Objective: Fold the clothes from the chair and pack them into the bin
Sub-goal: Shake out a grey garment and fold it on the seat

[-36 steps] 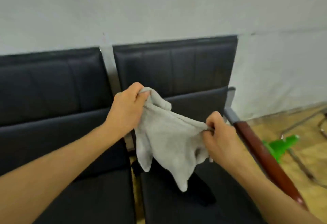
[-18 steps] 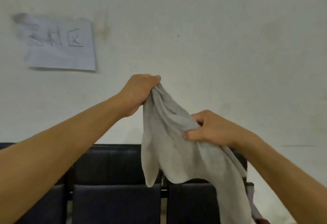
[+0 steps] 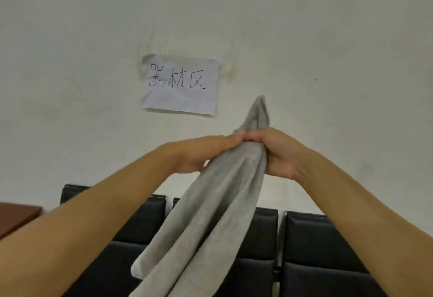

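Observation:
A grey garment (image 3: 210,214) hangs in the air in front of the wall, bunched into a long narrow drape. My left hand (image 3: 206,153) and my right hand (image 3: 278,151) grip it side by side near its top. A pointed tip of cloth sticks up above my right hand. The lower end of the garment runs out of the bottom of the view. Behind it stands the row of black padded chairs (image 3: 316,245). No bin is in view.
A white paper sign (image 3: 180,84) with handwritten characters is stuck on the pale wall. A corner of a reddish-brown wooden surface (image 3: 16,214) shows at the left edge.
My two hands have come together at the top of the garment, which now hangs as one narrow bundle. The view has swung to the left, bringing the paper sign to the middle.

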The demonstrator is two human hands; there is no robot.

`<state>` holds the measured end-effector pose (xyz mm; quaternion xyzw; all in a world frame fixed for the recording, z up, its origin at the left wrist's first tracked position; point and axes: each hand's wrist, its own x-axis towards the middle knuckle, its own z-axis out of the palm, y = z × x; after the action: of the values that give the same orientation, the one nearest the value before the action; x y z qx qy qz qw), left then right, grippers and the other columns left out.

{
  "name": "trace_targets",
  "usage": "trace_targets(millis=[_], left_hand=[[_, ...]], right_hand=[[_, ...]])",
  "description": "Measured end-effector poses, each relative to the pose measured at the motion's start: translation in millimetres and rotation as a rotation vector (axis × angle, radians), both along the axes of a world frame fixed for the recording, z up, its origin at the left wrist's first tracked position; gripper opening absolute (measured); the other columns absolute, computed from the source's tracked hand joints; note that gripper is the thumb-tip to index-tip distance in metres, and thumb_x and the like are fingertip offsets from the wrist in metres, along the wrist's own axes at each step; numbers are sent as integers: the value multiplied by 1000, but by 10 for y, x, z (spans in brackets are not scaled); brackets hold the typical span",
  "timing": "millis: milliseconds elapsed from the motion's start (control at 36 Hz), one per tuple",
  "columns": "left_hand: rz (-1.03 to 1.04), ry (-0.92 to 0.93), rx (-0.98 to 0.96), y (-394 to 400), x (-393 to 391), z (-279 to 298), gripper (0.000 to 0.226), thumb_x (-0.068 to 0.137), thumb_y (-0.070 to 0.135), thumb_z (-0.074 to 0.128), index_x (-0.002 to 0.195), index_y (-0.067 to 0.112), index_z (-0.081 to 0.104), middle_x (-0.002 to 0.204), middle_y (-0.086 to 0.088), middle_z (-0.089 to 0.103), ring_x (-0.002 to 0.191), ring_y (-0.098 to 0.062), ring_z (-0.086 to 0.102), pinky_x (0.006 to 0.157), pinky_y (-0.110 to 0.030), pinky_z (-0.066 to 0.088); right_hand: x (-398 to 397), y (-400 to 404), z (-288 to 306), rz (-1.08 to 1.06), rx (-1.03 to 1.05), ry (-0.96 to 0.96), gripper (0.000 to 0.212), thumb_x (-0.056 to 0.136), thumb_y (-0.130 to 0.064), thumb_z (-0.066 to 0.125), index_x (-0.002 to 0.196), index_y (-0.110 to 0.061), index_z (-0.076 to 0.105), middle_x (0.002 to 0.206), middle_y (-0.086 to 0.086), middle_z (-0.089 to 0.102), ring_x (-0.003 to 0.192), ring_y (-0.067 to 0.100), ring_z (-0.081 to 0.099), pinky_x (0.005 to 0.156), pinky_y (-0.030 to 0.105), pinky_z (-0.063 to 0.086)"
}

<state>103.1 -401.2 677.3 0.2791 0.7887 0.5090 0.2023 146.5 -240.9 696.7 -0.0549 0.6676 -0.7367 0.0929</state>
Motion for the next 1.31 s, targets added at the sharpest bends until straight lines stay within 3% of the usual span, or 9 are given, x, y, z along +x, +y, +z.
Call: trace_targets(millis=[139,250,333,472,556,778,1000,1139,1306], left_hand=[[-45,-216,-12,-962,146,-1009,87,57,69,75,129,29,47,127,8,60,116,-10,58,100,-46,46],[-99,-299,-55,-1099,260,-1585,49,75,42,75,119,25,62,119,3,66,113,-22,60,100,-42,44],[90,-305,76,-1031,213,-1769,35,82,17,68,115,8,65,116,-7,68,109,-25,63,99,-48,46],[243,-588,459,-1080,-40,-1928,50,79,21,68,125,4,56,114,-16,64,104,-35,61,80,-51,52],[369,-703,567,-1099,-134,-1995,47,82,21,66,124,3,56,121,-20,61,110,-37,60,84,-62,49],[510,-574,883,-1167,-415,-1897,39,89,26,57,123,7,58,124,-19,59,117,-38,54,84,-58,51],[601,-425,763,-1308,-651,-1630,31,95,29,54,116,6,55,100,-15,64,90,-27,61,77,-41,51],[583,-442,870,-1294,-701,-1489,14,95,21,55,95,8,59,82,-10,67,77,-22,64,67,-37,54],[390,-557,955,-1283,-723,-1410,20,87,17,59,105,8,59,94,-10,65,86,-21,65,73,-34,58]], right_hand=[[-44,-193,142,-86,-57,8,14,89,-10,58,100,-5,64,78,7,72,70,18,70,64,29,57],[-82,-279,218,-73,-57,30,20,88,-11,59,105,-4,64,85,9,73,74,20,71,61,30,59],[-108,-259,262,-77,-23,36,19,88,-11,58,104,-3,64,84,10,73,73,20,72,59,32,59],[-142,-67,354,-172,-1,59,25,86,-16,61,107,-3,63,87,9,74,77,20,72,58,32,58],[-156,61,268,-221,12,40,22,87,-16,61,105,-3,63,86,9,73,75,19,72,59,33,59],[-259,354,-229,-471,152,-5,41,83,-17,69,118,1,57,110,13,65,95,25,64,68,35,57],[-239,562,-749,-590,171,-37,83,67,-36,76,131,7,44,115,14,58,100,28,58,94,42,48],[-256,558,-971,-572,118,-49,68,84,-37,65,130,8,44,100,11,60,92,24,60,78,34,48],[-260,523,-1058,-448,77,-65,28,95,-22,54,106,3,60,100,16,67,91,26,65,74,32,50]])
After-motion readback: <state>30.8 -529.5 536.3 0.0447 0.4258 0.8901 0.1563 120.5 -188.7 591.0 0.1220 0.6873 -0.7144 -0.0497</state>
